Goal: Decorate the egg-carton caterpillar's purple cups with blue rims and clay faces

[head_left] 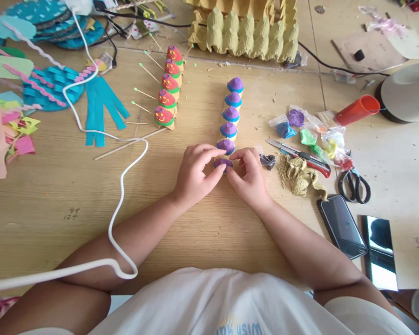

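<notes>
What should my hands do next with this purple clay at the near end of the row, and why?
Probably press the purple clay down and round it into a dome: it looks flat, pinched between the left hand and right hand, while the five purple caps in the row beyond are already domed.

we face the capped row [231,114] at centre | spiked row [168,88] left of it | knife [300,156], scissors [354,185], phone [341,225] right of it | egg tray [246,30] behind both
</notes>
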`<act>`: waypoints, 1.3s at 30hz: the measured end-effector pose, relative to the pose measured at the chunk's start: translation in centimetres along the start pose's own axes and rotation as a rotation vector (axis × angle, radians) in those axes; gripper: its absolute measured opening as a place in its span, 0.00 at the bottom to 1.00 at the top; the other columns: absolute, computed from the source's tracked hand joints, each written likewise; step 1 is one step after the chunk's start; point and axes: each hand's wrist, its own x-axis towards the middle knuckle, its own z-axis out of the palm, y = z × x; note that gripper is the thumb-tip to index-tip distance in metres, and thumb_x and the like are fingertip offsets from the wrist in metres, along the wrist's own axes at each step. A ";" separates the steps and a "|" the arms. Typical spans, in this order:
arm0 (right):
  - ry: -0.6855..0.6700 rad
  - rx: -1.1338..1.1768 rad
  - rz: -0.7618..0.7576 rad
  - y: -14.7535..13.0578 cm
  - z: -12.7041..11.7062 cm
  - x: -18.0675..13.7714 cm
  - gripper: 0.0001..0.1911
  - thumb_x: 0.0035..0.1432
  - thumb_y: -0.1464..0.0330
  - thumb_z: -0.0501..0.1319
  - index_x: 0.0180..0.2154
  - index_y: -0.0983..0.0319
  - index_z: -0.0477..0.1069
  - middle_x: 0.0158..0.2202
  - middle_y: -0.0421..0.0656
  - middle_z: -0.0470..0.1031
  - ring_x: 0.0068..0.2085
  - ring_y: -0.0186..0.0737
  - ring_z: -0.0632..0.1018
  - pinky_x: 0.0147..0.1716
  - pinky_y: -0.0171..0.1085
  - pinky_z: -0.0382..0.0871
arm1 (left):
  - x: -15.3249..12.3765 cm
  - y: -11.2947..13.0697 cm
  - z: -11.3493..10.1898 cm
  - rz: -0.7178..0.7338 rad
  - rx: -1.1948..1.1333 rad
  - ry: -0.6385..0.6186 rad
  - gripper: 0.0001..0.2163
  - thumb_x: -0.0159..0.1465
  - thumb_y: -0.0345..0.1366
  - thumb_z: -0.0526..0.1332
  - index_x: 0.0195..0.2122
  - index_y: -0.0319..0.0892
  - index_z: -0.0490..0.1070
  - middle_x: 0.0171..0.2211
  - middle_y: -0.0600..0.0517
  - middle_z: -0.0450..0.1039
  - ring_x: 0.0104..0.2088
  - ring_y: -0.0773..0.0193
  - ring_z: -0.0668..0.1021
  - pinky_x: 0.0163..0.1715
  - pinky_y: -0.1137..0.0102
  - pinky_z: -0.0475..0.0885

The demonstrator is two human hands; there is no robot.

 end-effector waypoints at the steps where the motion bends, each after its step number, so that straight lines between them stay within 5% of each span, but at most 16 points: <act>1: -0.002 -0.001 0.000 0.0 0.0 0.0 0.09 0.57 0.74 0.63 0.40 0.57 0.69 0.41 0.44 0.72 0.42 0.44 0.71 0.43 0.45 0.69 | 0.0 0.0 0.0 -0.002 0.006 0.001 0.11 0.68 0.36 0.64 0.51 0.45 0.77 0.49 0.47 0.79 0.51 0.56 0.78 0.54 0.60 0.73; 14: -0.012 0.005 -0.014 -0.1 -0.2 -0.1 0.09 0.58 0.74 0.62 0.40 0.57 0.69 0.41 0.44 0.71 0.44 0.45 0.72 0.44 0.46 0.70 | 0.2 0.1 0.3 -0.004 0.004 0.007 0.11 0.67 0.34 0.65 0.50 0.45 0.76 0.49 0.48 0.79 0.52 0.56 0.79 0.57 0.59 0.72; 28: 0.037 0.131 -0.012 -0.2 -1.1 -0.4 0.04 0.67 0.68 0.61 0.37 0.57 0.75 0.37 0.43 0.71 0.41 0.44 0.74 0.45 0.47 0.71 | -0.2 0.0 -0.7 -0.100 -0.148 0.068 0.09 0.72 0.36 0.61 0.50 0.44 0.77 0.49 0.47 0.79 0.51 0.58 0.78 0.40 0.67 0.73; 39: -0.029 0.092 0.027 -0.6 -1.2 -0.4 0.04 0.62 0.72 0.64 0.36 0.59 0.77 0.37 0.43 0.74 0.38 0.41 0.75 0.40 0.42 0.70 | -0.5 -0.1 -0.7 -0.041 -0.083 0.009 0.08 0.70 0.33 0.62 0.48 0.45 0.78 0.47 0.49 0.79 0.50 0.58 0.78 0.54 0.62 0.74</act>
